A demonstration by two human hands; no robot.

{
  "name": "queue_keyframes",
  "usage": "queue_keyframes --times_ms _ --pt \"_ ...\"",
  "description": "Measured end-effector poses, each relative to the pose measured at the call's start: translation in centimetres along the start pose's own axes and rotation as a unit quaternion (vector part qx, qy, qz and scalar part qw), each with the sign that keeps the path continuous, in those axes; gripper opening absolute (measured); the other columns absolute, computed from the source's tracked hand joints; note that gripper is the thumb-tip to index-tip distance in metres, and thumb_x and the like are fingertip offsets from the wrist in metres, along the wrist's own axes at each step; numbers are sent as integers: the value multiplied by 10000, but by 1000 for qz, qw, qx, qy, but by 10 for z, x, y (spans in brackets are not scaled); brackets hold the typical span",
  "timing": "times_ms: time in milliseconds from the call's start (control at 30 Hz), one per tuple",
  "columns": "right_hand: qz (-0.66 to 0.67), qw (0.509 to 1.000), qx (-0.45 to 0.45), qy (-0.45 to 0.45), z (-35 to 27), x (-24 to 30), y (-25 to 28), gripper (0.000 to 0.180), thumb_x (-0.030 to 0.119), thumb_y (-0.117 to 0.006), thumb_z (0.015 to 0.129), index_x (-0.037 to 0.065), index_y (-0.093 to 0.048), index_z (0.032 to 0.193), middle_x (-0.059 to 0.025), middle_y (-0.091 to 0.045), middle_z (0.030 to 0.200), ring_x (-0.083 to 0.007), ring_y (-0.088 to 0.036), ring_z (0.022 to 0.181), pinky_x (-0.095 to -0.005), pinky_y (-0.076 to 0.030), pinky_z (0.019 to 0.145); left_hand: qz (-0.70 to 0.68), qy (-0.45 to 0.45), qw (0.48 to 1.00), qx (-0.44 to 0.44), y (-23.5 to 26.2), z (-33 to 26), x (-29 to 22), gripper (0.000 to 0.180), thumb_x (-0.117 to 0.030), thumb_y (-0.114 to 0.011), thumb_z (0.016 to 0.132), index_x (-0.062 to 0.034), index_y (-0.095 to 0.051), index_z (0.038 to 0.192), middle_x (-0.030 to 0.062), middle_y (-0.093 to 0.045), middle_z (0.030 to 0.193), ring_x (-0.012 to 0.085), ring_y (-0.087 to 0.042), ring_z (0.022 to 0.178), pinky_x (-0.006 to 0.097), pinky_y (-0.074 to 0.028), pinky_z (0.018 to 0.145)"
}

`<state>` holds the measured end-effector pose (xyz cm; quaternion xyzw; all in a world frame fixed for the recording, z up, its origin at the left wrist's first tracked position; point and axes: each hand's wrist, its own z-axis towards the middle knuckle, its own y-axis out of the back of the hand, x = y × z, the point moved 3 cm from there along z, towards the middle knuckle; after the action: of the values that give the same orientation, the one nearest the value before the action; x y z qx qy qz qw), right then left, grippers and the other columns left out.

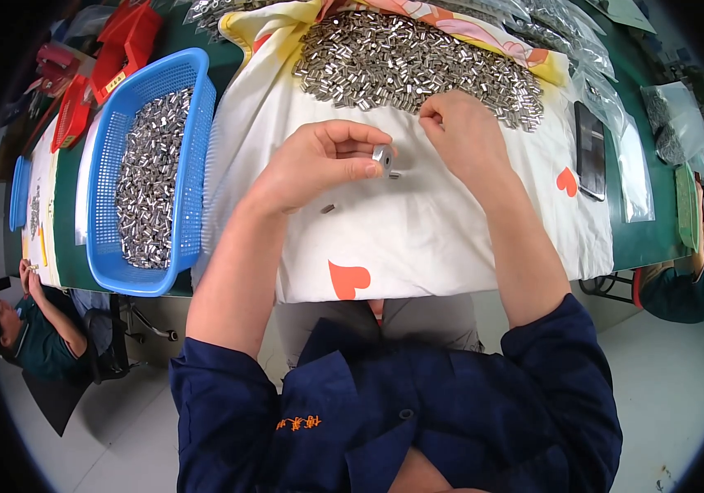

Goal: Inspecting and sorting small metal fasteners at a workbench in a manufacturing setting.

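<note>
A round metal block with a dark hole in its face (383,159) is pinched between the thumb and fingers of my left hand (311,160), just above the cloth. My right hand (467,135) is at the near edge of a wide heap of small shiny metal cylinders (417,66). Its fingers are curled together, and whatever they hold is hidden. One loose cylinder (395,175) shows just beside the block. Another, darker small cylinder (327,209) lies on the white cloth (442,246) below my left hand.
A blue mesh basket (196,148) full of similar cylinders stands on the left, with red bins (126,45) behind it. On the right lie a dark phone (590,152) and clear plastic bags (635,164). Co-workers sit at the far left (56,329) and far right (685,292).
</note>
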<state>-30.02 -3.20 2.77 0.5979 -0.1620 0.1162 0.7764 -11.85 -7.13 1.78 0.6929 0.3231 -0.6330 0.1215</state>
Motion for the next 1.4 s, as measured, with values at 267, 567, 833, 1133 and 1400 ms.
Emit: queue_keyframes --times_ms 267,567,833,1133,1400 --pt "219 957 191 17 -10 30 12 95 109 -537 709 26 -568 743 -116 -584 667 -260 -570 632 -346 -443 591 -72 -66 991 -96 17 1 1 300 -69 -625 756 -26 -556 1045 33 -610 900 90 -572 799 217 -457 727" --pt "249 929 255 103 -27 55 0 83 75 -575 713 31 -583 782 -60 -558 633 -133 -511 561 -244 -411 544 -90 -77 985 -130 15 9 2 304 -58 -611 761 -26 -549 1058 36 -597 891 93 -561 787 220 -463 717" --pt "395 918 32 -15 -8 35 12 102 63 -572 736 20 -611 820 -25 -605 703 -94 -527 610 -219 -437 585 -86 -57 992 -76 9 5 2 318 -21 -611 753 -5 -546 1064 51 -605 884 103 -572 795 219 -465 733" --pt "334 942 4 40 -13 43 11 78 65 -582 725 24 -602 788 -55 -607 738 -142 -566 627 -249 -455 589 -57 -51 994 -82 9 5 3 308 -21 -616 751 -6 -559 1054 62 -616 855 101 -578 775 208 -467 720" --pt "253 960 -27 114 -14 43 15 73 77 -592 722 25 -595 772 -93 -607 752 -182 -582 639 -276 -458 593 -26 -47 994 -91 9 3 2 301 -20 -621 745 -1 -567 1040 65 -616 865 99 -579 778 206 -466 721"
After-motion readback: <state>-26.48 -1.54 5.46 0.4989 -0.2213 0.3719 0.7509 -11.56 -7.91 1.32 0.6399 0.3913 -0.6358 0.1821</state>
